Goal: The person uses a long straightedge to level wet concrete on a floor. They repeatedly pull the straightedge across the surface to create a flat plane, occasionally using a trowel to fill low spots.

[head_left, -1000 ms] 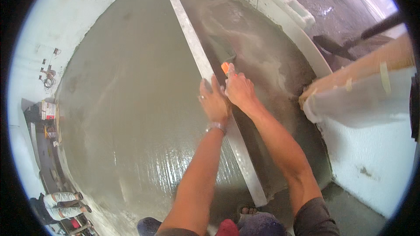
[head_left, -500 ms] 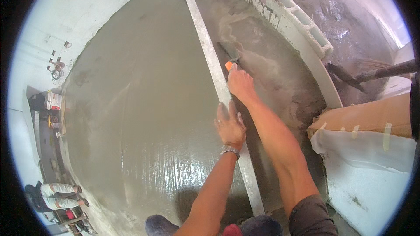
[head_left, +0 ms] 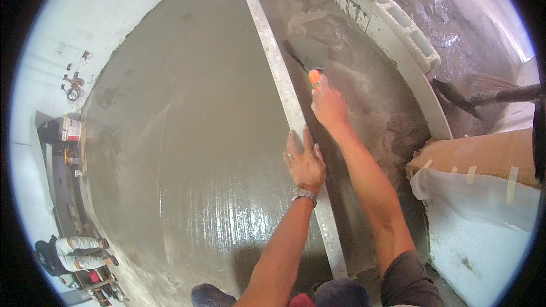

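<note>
A long, pale metal straightedge (head_left: pixel 277 71) lies across the wet grey screed (head_left: pixel 187 96), running from the far wall to near my feet. My left hand (head_left: pixel 305 162) rests on it with fingers stretched out, a ring and a wristwatch showing. Beyond it to the right, my right hand (head_left: pixel 329 104) is wrapped round the orange handle of a trowel (head_left: pixel 312 54). The trowel's grey blade is at the darker mortar strip just right of the straightedge; whether it touches the bar I cannot tell.
A low white board edge (head_left: pixel 418 96) borders the strip, with a hollow concrete block (head_left: pixel 398 23) behind it. A cardboard-covered ledge (head_left: pixel 478 156) stands at right, near a broom (head_left: pixel 483 96). At far left are a white bucket (head_left: pixel 70 128) and a standing person (head_left: pixel 74 254).
My right hand and the trowel have moved to the right, away from the straightedge, and slightly farther off. The left hand stays on the bar while the view shifts a little.
</note>
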{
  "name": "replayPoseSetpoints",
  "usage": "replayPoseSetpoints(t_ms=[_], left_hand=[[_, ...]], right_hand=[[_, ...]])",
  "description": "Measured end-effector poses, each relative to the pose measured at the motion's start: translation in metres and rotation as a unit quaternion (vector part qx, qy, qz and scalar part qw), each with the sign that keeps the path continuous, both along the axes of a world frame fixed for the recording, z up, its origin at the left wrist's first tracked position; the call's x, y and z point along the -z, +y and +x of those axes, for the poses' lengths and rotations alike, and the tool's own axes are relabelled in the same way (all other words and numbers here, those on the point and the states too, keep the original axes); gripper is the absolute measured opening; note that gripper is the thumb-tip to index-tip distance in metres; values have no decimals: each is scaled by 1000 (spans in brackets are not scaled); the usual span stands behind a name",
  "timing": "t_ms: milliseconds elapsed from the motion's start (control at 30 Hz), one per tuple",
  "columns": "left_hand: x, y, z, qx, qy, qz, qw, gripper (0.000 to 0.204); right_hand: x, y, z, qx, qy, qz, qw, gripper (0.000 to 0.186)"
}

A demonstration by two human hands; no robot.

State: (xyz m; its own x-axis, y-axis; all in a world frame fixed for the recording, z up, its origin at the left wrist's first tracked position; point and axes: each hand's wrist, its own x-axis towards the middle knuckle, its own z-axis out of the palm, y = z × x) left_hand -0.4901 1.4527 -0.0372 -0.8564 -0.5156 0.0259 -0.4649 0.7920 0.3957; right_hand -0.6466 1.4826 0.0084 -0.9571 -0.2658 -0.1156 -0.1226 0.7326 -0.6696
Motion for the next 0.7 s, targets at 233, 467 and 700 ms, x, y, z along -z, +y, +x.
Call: replayPoseSetpoints(t_ms=[233,467,700], left_hand=[[-2,4,-2,2,-1,15,1000,56],[-7,4,-5,3,0,15,1000,57],[-7,12,-9,25,12,6,1000,58]], right_hand=[[15,73,79,23,84,47,995,67],[36,90,85,-36,53,162,985,71],[30,102,-53,103,46,151,982,66]])
